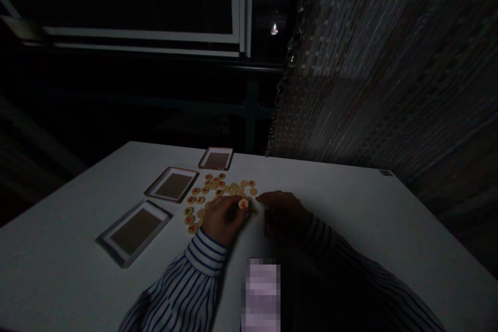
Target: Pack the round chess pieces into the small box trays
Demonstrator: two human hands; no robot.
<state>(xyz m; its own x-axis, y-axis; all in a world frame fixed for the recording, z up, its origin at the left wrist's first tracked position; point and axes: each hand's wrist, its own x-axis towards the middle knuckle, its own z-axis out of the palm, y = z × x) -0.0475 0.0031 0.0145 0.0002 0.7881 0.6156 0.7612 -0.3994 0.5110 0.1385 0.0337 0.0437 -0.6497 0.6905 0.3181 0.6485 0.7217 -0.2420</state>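
A round xiangqi piece [243, 204] with a red character is pinched between the thumb and fingers of my left hand [224, 218], its face turned up towards me. Just to the right, my right hand [283, 211] points its index finger left, holding nothing that I can see; its lower fingers are lost in shadow. Several more wooden pieces [195, 191] lie loosely spread on the white table [350, 207] behind and left of my left hand. Some show red or dark characters, others look blank. One piece [254, 211] lies between my hands, partly in shadow.
Three shallow framed trays or lids stand left of the pieces: a near one [134, 231], a middle one [171, 184] and a far one [216, 158]. A bead curtain [330, 88] hangs behind the table. A pixelated rectangle [260, 295] sits at the near edge.
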